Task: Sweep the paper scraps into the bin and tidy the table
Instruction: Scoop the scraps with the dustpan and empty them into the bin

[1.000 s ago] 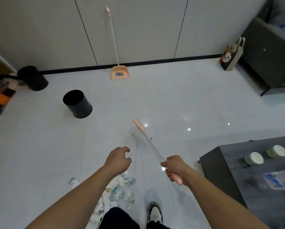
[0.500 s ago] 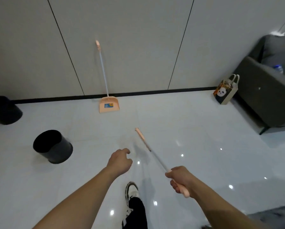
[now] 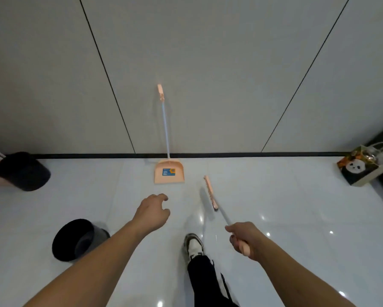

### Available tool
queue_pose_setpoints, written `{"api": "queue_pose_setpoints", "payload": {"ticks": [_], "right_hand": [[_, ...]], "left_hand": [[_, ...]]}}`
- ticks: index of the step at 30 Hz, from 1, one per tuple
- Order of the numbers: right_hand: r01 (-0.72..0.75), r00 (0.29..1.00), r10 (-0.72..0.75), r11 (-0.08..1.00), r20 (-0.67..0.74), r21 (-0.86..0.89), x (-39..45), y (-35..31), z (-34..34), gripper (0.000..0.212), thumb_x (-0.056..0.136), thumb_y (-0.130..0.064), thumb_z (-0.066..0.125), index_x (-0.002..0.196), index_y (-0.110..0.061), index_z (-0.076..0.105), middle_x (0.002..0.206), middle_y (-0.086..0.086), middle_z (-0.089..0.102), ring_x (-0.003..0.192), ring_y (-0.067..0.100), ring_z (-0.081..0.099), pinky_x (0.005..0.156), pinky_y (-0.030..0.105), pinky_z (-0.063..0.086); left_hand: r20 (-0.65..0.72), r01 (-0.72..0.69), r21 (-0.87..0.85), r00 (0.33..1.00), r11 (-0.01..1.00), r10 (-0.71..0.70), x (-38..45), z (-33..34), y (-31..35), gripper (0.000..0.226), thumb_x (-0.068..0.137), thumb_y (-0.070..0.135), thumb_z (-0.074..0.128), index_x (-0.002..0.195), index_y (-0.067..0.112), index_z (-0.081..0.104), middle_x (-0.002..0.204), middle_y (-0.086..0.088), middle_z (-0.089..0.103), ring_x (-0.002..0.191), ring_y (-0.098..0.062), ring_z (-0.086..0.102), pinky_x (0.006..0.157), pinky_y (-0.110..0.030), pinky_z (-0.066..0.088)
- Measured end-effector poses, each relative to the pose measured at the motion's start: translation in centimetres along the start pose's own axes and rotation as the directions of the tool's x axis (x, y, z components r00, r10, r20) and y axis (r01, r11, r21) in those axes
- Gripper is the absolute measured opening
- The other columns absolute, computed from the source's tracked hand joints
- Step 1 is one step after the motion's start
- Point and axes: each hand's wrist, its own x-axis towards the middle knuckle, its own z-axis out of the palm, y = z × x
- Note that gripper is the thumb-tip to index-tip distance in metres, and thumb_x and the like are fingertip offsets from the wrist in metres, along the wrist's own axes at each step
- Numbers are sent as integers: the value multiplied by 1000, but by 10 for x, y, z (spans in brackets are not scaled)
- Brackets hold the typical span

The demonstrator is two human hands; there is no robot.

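With the broom [image 3: 211,192] held in the right hand [image 3: 244,240] and the left hand [image 3: 152,210] loose-fingered and empty, the dustpan [image 3: 168,173] seems unfetched, so sweeping looks barely begun.

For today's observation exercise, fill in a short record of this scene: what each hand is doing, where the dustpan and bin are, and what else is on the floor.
left hand: holds nothing, fingers loosely curled, reaching toward the dustpan
right hand: grips the broom handle
dustpan: upright against the wall, untouched
bin: black, on the floor at the person's left
bag: panda print, far right by the wall
scraps: none in view
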Motion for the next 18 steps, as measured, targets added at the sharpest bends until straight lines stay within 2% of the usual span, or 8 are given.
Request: {"api": "queue_pose_setpoints", "payload": {"ticks": [6, 10, 12, 15, 18], "right_hand": [[-59, 998, 58, 995, 6, 82, 109, -134, 58, 26, 95, -2, 60, 117, 6, 50, 74, 9, 43, 30, 10, 38, 32, 16, 35], [-119, 993, 120, 980, 4, 162, 150, -208, 83, 15, 95, -3, 59, 107, 2, 51, 63, 8, 42, 29, 11, 35, 31, 15, 33], [-159, 987, 160, 961, 12, 226, 173, -246, 97, 11, 95, -3, 59, 102, 0, 51, 62, 8, 41, 27, 10, 35, 29, 14, 33], [-205, 975, 220, 927, -12, 314, 201, -298, 124, 12, 95, -3, 56, 106, 1, 53, 68, 6, 38, 30, 8, 34, 29, 13, 35], [-205, 971, 237, 897, -34, 391, 226, -338, 156, 20, 96, -3, 54, 115, 2, 52, 68, 6, 39, 37, 10, 36, 33, 14, 39]], "left_hand": [[25, 64, 61, 998, 996, -65, 168, -55, -9, 47, 88, 24, 57, 134, 22, 51, 132, -6, 52, 118, -24, 50, 91, -29, 43], [93, 58, 155, 993, 986, -73, 260, -103, -6, 47, 88, 24, 56, 135, 22, 51, 132, -6, 52, 119, -24, 50, 91, -29, 43], [74, 37, 203, 996, 979, -53, 314, -136, 0, 49, 88, 24, 56, 136, 21, 50, 135, -8, 50, 123, -25, 47, 95, -30, 42], [18, -44, 232, 999, 972, 41, 390, -184, 10, 51, 87, 23, 58, 137, 19, 50, 138, -11, 47, 127, -29, 43, 100, -32, 38], [-19, -172, 343, 982, 924, 190, 458, -224, 14, 55, 87, 17, 56, 141, 19, 45, 143, -10, 40, 129, -32, 36, 105, -41, 38]]}}
